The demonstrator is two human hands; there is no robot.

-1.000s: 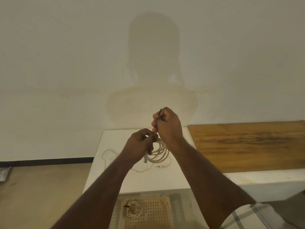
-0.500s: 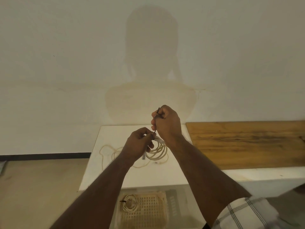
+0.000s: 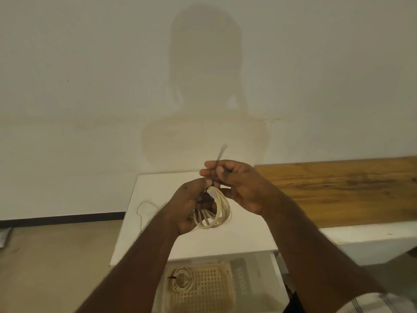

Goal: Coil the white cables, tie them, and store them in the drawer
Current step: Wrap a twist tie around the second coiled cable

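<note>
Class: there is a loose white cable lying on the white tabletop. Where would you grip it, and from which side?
Probably at the loop showing left of the left hand, coming from above: it lies flat on the tabletop, and the rest is hidden behind the forearm.

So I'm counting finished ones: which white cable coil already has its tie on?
The coil in the drawer basket, with a dark tie; the left hand's coil isn't tied yet.

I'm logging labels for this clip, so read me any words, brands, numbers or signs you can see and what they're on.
None: no readable text anywhere in the head view.
The coiled white cable, the dark tie, the tied coil in the basket and the white table show no print.
</note>
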